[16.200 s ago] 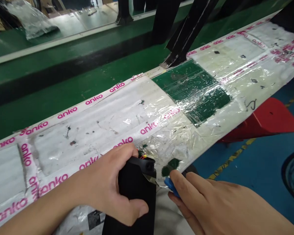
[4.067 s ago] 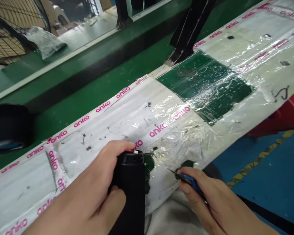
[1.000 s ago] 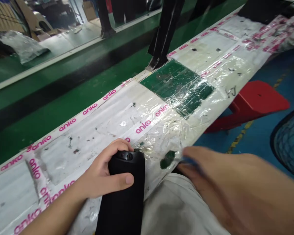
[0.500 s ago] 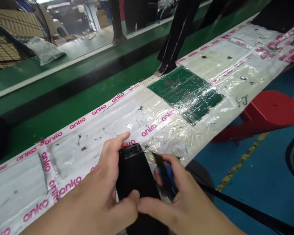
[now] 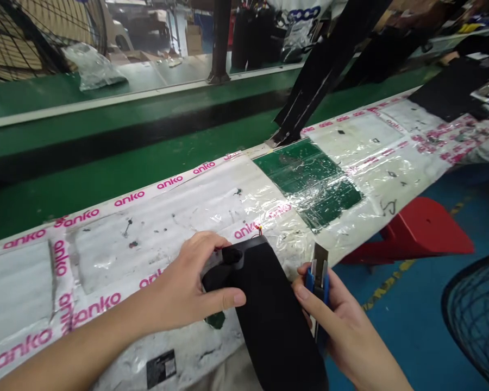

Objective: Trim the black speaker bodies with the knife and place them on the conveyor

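Observation:
A long black oblong case [image 5: 277,320] with a smooth dark covering lies slanted in front of me, its near end past the table's edge. Short red and yellow wires [image 5: 259,231] stick up at its far end. My left hand [image 5: 206,282] grips the far left corner, thumb on top and fingers round the side, near a loose black flap [image 5: 220,276]. To the right of the case, my right hand [image 5: 334,320] is closed round a blue utility knife [image 5: 318,279] with its blade pointing up and away. Whether the right fingers also touch the case's side, I cannot tell.
The table [image 5: 195,212] is covered in taped plastic, with a green patch [image 5: 313,179] beyond. A dark post [image 5: 318,70] rises at its back edge. Right of it are a red stool [image 5: 427,228] and a fan guard [image 5: 481,315]. A black label [image 5: 161,368] lies near left.
The case has turned, now showing a smooth covered face and wires at its far end. My hands have moved apart, and the knife now stands upright on the right. The view has shifted.

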A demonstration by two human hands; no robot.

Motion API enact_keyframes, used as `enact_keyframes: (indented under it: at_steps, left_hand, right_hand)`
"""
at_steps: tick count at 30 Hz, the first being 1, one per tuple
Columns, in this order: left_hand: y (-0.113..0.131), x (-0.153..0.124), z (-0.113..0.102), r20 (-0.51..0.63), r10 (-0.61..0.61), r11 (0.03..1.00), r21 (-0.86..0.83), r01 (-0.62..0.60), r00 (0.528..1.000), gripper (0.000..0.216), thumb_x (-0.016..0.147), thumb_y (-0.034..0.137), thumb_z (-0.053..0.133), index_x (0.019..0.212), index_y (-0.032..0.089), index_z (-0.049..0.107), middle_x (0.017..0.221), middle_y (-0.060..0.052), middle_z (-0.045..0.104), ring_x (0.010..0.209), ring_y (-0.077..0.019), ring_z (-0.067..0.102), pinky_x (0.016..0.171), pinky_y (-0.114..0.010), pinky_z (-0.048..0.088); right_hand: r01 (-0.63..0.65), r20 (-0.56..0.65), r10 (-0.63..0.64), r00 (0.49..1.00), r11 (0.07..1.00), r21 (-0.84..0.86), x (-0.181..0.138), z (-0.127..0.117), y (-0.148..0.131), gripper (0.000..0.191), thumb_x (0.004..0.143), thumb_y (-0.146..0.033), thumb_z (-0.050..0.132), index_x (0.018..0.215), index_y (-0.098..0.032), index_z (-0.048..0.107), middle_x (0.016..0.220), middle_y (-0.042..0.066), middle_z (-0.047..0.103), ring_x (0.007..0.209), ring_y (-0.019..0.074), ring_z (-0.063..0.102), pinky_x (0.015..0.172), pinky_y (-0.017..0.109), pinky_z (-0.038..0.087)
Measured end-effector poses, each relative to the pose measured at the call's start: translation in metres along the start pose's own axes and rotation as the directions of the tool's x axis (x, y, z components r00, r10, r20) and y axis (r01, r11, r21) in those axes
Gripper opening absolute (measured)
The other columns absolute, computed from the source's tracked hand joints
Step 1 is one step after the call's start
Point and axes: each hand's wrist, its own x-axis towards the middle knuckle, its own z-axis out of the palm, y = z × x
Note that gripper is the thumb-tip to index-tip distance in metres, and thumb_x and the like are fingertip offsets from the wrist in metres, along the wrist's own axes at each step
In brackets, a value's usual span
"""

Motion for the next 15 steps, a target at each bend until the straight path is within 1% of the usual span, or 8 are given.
enact_keyframes:
  at_steps: [2, 4, 5, 7, 9, 10, 13, 15]
  left_hand:
    - [0.001, -0.002, 0.004, -0.004, -0.012, 1.000, 0.007, 0.012, 1.000, 0.057, 0.092, 0.059, 0.072, 0.133, 0.026, 0.048, 0.135, -0.014, 0.052, 0.121, -0.0357, 0.053, 0.097, -0.055, 0.050]
    - [0.000, -0.003, 0.009, -0.028, 0.017, 1.000, 0.024, -0.017, 0.999, 0.055, 0.093, 0.057, 0.071, 0.133, 0.028, 0.047, 0.133, -0.013, 0.053, 0.118, -0.0343, 0.054, 0.095, -0.052, 0.051]
    - [-0.001, -0.003, 0.011, -0.055, 0.054, 0.998, 0.032, -0.052, 0.997, 0.054, 0.093, 0.056, 0.072, 0.132, 0.028, 0.046, 0.131, -0.012, 0.053, 0.117, -0.0336, 0.054, 0.094, -0.051, 0.050]
    - [-0.002, -0.004, 0.014, -0.124, 0.170, 0.985, 0.054, -0.165, 0.978, 0.054, 0.091, 0.053, 0.075, 0.130, 0.029, 0.045, 0.124, -0.010, 0.054, 0.114, -0.0323, 0.054, 0.094, -0.050, 0.050]
    - [0.000, -0.005, 0.014, -0.165, 0.266, 0.964, 0.057, -0.260, 0.950, 0.054, 0.091, 0.048, 0.076, 0.129, 0.029, 0.043, 0.116, -0.008, 0.052, 0.104, -0.0286, 0.054, 0.086, -0.044, 0.051]
    - [0.001, -0.006, 0.011, -0.162, 0.284, 0.959, 0.038, -0.281, 0.945, 0.052, 0.092, 0.045, 0.074, 0.130, 0.029, 0.042, 0.112, -0.007, 0.051, 0.098, -0.0258, 0.055, 0.080, -0.040, 0.052]
    - [0.007, -0.008, -0.003, -0.041, 0.229, 0.971, -0.062, -0.232, 0.972, 0.042, 0.096, 0.039, 0.065, 0.131, 0.028, 0.044, 0.109, -0.005, 0.052, 0.088, -0.0207, 0.057, 0.072, -0.032, 0.052]
    - [0.011, -0.008, -0.014, 0.055, 0.198, 0.978, -0.085, -0.193, 0.979, 0.034, 0.094, 0.034, 0.063, 0.124, 0.026, 0.048, 0.104, -0.004, 0.055, 0.085, -0.0201, 0.059, 0.071, -0.032, 0.051]
  right_hand:
    - [0.009, -0.006, -0.009, 1.000, 1.000, -0.001, 0.001, 0.000, 0.000, 0.051, 0.082, -0.063, 0.082, 0.115, -0.028, 0.064, 0.085, 0.000, 0.063, 0.072, 0.0191, 0.059, 0.062, 0.030, 0.052]
    - [0.022, 0.004, -0.022, 1.000, 1.000, -0.005, 0.002, -0.002, -0.002, 0.054, 0.078, -0.063, 0.085, 0.113, -0.028, 0.063, 0.086, 0.000, 0.063, 0.078, 0.0204, 0.061, 0.066, 0.030, 0.054]
    - [0.027, 0.014, -0.026, 1.000, 1.000, -0.007, 0.003, -0.002, -0.002, 0.055, 0.077, -0.064, 0.086, 0.113, -0.029, 0.063, 0.086, -0.001, 0.063, 0.079, 0.0205, 0.062, 0.067, 0.030, 0.054]
    - [0.031, 0.044, -0.030, 0.999, 0.999, -0.013, 0.002, 0.000, -0.002, 0.056, 0.077, -0.065, 0.086, 0.114, -0.029, 0.063, 0.085, -0.002, 0.062, 0.079, 0.0203, 0.062, 0.070, 0.031, 0.054]
    - [0.032, 0.088, -0.030, 0.996, 0.999, -0.015, -0.003, 0.007, 0.000, 0.058, 0.077, -0.068, 0.084, 0.116, -0.030, 0.063, 0.089, -0.001, 0.065, 0.082, 0.0205, 0.063, 0.074, 0.032, 0.055]
    - [0.030, 0.116, -0.028, 0.993, 0.999, -0.017, -0.007, 0.012, 0.001, 0.058, 0.078, -0.070, 0.082, 0.116, -0.031, 0.063, 0.090, -0.001, 0.065, 0.082, 0.0202, 0.063, 0.075, 0.032, 0.055]
    - [0.011, 0.217, -0.003, 0.976, 0.999, -0.033, -0.025, 0.031, 0.004, 0.055, 0.082, -0.072, 0.077, 0.118, -0.031, 0.064, 0.082, -0.002, 0.063, 0.067, 0.0167, 0.059, 0.061, 0.029, 0.053]
    - [0.050, 0.291, -0.030, 0.956, 0.997, -0.061, -0.038, 0.040, 0.002, 0.050, 0.093, -0.069, 0.066, 0.124, -0.031, 0.061, 0.078, -0.003, 0.060, 0.056, 0.0150, 0.054, 0.055, 0.029, 0.052]
